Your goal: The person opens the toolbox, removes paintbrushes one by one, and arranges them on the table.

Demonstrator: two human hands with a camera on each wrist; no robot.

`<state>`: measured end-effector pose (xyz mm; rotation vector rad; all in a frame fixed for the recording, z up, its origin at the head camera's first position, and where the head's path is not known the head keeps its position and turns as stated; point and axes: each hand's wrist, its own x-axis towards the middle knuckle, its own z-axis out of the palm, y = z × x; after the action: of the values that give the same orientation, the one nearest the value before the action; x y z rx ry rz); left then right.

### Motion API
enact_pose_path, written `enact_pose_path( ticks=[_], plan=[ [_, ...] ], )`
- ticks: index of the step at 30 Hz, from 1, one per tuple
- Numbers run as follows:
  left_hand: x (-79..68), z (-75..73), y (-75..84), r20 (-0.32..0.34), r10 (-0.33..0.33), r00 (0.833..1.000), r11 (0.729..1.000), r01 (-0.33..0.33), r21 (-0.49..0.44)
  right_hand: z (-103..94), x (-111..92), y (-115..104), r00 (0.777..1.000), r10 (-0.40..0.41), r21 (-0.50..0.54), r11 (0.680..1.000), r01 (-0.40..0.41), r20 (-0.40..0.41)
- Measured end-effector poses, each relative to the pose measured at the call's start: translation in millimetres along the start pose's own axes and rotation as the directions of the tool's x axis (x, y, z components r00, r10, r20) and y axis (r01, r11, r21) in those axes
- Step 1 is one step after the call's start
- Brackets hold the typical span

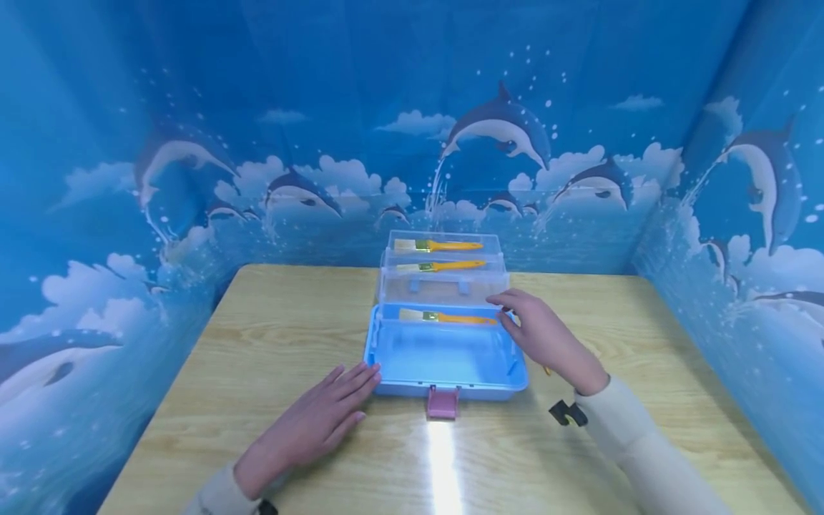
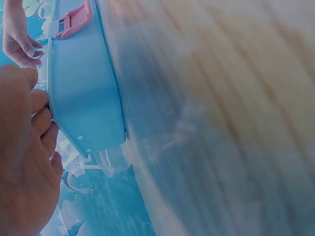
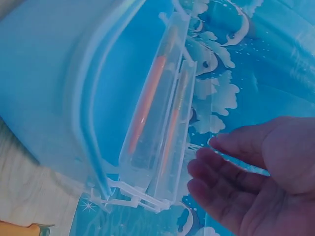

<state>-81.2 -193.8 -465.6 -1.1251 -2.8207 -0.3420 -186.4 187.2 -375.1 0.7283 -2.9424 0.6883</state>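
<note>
A blue tool box (image 1: 444, 392) with a pink clasp (image 1: 443, 404) stands open on the table. Its clear fold-out trays (image 1: 489, 290) rise behind it in steps. Three paintbrushes with yellow handles lie one above another: a top brush (image 1: 450, 246), a middle brush (image 1: 453, 266) and a lowest brush (image 1: 460, 318). My left hand (image 1: 318, 415) lies with straight fingers against the box's front left corner; its fingertips (image 2: 42, 101) touch the rim. Over the box's right side, my right hand (image 1: 541, 332) hovers near the lowest brush's handle end, fingers loosely bent and nothing between them (image 3: 236, 182).
On the table (image 1: 283, 322), right of the box and partly under my right forearm, lies another yellow-handled thing (image 3: 19, 230), mostly hidden. A small black object (image 1: 568, 413) is by the right cuff. Dolphin-printed blue cloth (image 1: 322, 107) surrounds the table's back and sides.
</note>
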Motion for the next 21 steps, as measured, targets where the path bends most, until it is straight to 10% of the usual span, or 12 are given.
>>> enact_pose_path(
  ticks=[21],
  plan=[
    [2.1,-0.4,2.2,0.066,-0.068,0.996,0.996,0.071,-0.054,5.5,65,-15,0.945,-0.082,-0.054,0.993,0.104,0.316]
  ],
)
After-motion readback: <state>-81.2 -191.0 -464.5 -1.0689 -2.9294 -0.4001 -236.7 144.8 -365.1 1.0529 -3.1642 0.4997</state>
